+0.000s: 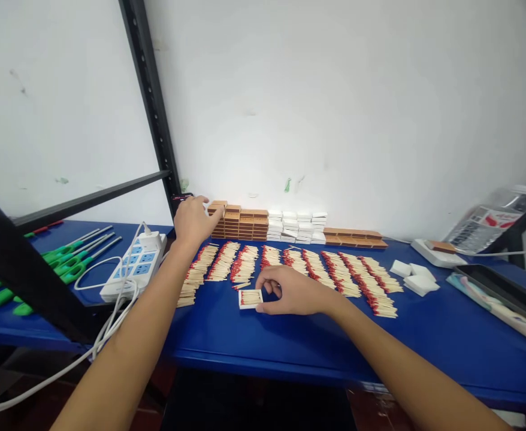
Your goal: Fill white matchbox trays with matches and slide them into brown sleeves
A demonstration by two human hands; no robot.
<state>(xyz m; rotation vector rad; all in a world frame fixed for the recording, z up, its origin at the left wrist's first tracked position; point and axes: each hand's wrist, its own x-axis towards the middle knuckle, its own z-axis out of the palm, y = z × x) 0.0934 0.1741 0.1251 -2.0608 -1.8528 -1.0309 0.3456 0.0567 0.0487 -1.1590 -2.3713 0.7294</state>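
Observation:
My left hand (194, 220) reaches to the back of the blue table (425, 335) and closes its fingers on a brown matchbox sleeve (216, 209) at the top left of the stacked brown sleeves (242, 222). My right hand (290, 291) rests on the table with fingers curled, pinching the right edge of a small white tray of matches (250, 298). Rows of red-tipped matches (308, 268) lie in bundles between the two hands and off to the right.
White inner trays (296, 225) stack beside the brown sleeves, with more brown sleeves (354, 238) and loose white trays (418, 278) to the right. A white power strip (132, 268) with cable and green-handled screwdrivers (65, 260) lie left. Black rack struts (153, 102) cross the left.

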